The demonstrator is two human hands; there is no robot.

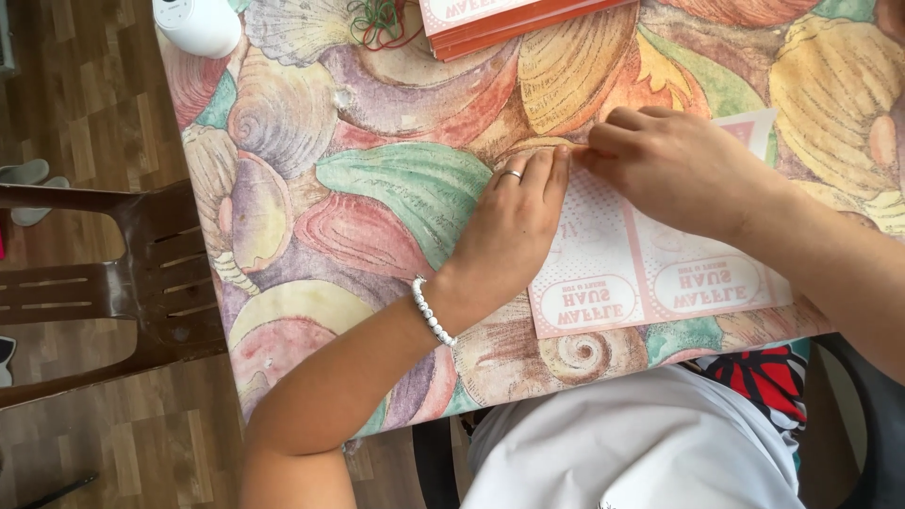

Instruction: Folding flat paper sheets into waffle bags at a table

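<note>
Left hand (514,226) lay flat, grip released, on the pink flat carton (650,273) (shell-patterned bench (377,188)). Right hand (669,160) pinched its top edge, apparently folding.

Wood-plank floor (85,94) in brown tones; dark brown plastic chair (123,283) left of desk (377,188); desk covered in seashell-print cloth; pale slippers (33,184) on floor at left edge; soft daylight.
</note>
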